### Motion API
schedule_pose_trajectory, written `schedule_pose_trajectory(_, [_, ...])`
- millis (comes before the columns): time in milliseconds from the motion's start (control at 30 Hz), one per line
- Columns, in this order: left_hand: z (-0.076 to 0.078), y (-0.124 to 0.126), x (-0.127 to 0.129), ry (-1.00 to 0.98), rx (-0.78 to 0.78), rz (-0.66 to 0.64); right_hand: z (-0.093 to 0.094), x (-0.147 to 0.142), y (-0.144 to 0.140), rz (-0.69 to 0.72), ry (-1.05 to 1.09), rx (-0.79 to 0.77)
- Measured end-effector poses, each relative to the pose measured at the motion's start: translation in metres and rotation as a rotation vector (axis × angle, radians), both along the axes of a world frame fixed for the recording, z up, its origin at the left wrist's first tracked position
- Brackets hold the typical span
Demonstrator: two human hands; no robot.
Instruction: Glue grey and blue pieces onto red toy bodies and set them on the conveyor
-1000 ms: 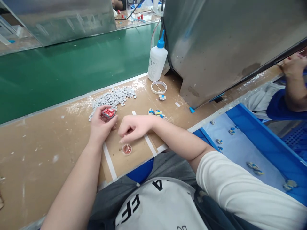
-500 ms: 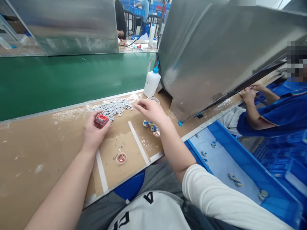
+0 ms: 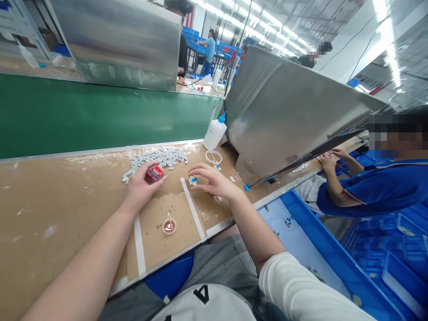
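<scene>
Red-and-grey part [image 3: 155, 172]: in the left hand [image 3: 138, 186], between thumb and fingers, red recessed face upward; probably light, stiff and hard-edged, best held by its grey sides with the red face left untouched.
Left hand: closed on the part, just above the table [image 3: 67, 214].
Right hand [image 3: 218, 183]: fingers spread and curved about a small blue-and-yellow piece [image 3: 193, 180]; whether they grip it cannot be told. The piece is likely light and rigid, suited to a pinch across its sides.
Grey pieces [image 3: 160, 157]: a loose heap just beyond the left hand, liable to scatter if brushed.
Cup [image 3: 170, 233]: between the forearms, nearer the body, with reddish liquid and a thin stick [image 3: 170, 220]; easily tipped by a low wrist.
Bottle [image 3: 214, 135]: beyond the right hand, blue-nozzled, behind a white ring [image 3: 214, 163].
Metal panel [image 3: 284, 120]: beyond and right of the right hand, limiting reach that way.
Blue tray [image 3: 334, 250]: right of the right forearm, small pieces inside.
</scene>
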State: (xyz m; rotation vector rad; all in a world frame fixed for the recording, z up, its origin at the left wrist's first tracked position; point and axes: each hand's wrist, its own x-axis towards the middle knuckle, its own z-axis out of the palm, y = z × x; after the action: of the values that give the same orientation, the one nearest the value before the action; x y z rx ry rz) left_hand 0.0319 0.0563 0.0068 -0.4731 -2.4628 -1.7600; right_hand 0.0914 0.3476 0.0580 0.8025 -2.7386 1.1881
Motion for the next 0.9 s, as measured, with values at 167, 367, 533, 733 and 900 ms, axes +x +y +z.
schedule_pose_trajectory(167, [-0.003, -0.004, 0.001, -0.066, 0.154, -0.109, -0.002, -0.035, -0.037, 0.116, -0.173, -0.609])
schedule_pose_trajectory(367, [-0.004, -0.007, 0.003, -0.082, 0.208, -0.2, -0.026, -0.063, -0.078, 0.028, -0.316, -0.914])
schedule_pose_trajectory(533, [-0.002, -0.005, 0.003, -0.078, 0.196, -0.171, -0.043, -0.059, -0.087, -0.111, -0.32, -0.825])
schedule_pose_trajectory(733, [0.001, -0.003, 0.003, -0.053, 0.033, -0.118, -0.046, -0.053, -0.089, -0.228, -0.19, -0.718])
schedule_pose_trajectory(900, [0.007, 0.0, 0.005, -0.001, -0.089, -0.075, -0.039, -0.048, -0.092, -0.293, -0.016, -0.291])
